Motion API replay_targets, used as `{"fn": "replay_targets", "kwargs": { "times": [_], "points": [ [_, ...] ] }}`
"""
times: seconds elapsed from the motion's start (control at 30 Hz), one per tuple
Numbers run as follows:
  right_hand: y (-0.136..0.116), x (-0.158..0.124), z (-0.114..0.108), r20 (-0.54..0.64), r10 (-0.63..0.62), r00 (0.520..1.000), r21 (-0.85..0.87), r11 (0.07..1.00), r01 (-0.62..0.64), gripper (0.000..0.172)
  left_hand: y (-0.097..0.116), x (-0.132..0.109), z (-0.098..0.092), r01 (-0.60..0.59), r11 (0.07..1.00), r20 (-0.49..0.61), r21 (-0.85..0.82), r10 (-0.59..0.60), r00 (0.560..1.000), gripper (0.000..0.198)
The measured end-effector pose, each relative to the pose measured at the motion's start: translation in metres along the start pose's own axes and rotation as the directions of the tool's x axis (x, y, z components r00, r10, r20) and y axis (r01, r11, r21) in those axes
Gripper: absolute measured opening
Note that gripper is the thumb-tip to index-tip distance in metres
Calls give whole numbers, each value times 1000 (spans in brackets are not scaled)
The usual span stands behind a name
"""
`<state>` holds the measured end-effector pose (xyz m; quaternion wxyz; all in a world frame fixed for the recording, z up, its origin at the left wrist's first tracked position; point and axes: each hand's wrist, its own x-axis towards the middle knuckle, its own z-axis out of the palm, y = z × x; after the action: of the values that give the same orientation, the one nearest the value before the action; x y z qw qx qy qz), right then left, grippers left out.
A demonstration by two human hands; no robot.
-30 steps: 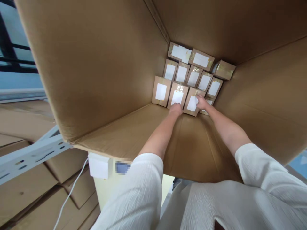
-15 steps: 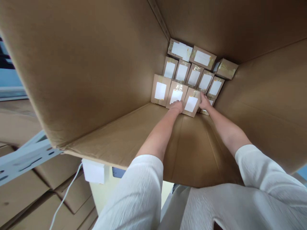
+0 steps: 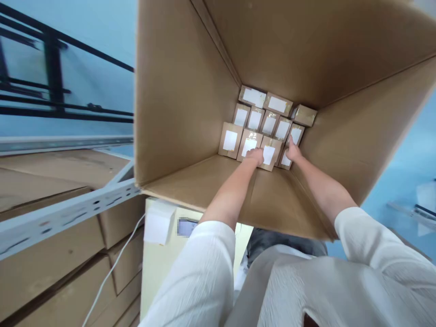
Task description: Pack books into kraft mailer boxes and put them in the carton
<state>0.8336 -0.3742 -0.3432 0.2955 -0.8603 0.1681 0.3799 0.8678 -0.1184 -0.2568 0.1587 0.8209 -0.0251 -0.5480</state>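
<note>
A large open cardboard carton [image 3: 177,104] stands in front of me, and both my arms reach down into it. On its floor lie several small brown boxes with white labels, packed in rows. My left hand [image 3: 255,156] and my right hand [image 3: 293,150] press against the two sides of one small labelled box [image 3: 270,154] in the nearest row, gripping it between them. Another labelled box [image 3: 230,140] sits at the left end of that row. The fingers of both hands curl against the box.
A grey perforated metal shelf rail [image 3: 64,209] runs on the left with flat cardboard [image 3: 51,268] stacked beneath it. A white adapter [image 3: 158,223] with a cable hangs on a pale yellow surface below the carton. A dark window frame [image 3: 54,77] is at the upper left.
My head has pulled back, so the carton looks smaller and more of the room shows. My right hand slid from the label to the box's right side; both hands now clasp it.
</note>
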Motion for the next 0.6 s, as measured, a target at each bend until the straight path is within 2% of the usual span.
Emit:
{"fn": "replay_targets", "kwargs": {
  "times": [0.13,0.2,0.27,0.4,0.6],
  "points": [
    [-18,-17,-57,-91,-63,994,-32,998,60,103,21,-45,-25,-29,999,-72,-28,27,997,48],
    [-28,-36,-81,-121,-86,989,-63,995,79,93,29,-73,-35,-46,997,-112,-68,39,993,46],
    [-36,-62,-99,-124,-110,986,-70,992,101,75,37,-103,-44,-65,993,-146,-103,49,988,43],
    [-48,-133,-117,-43,-134,990,-12,991,133,47,50,-168,-51,-83,994,-184,-74,69,980,43],
    [-56,-230,-120,-68,-210,975,152,964,218,34,58,-253,-37,-88,992,-288,-92,58,956,52]
  ]
}}
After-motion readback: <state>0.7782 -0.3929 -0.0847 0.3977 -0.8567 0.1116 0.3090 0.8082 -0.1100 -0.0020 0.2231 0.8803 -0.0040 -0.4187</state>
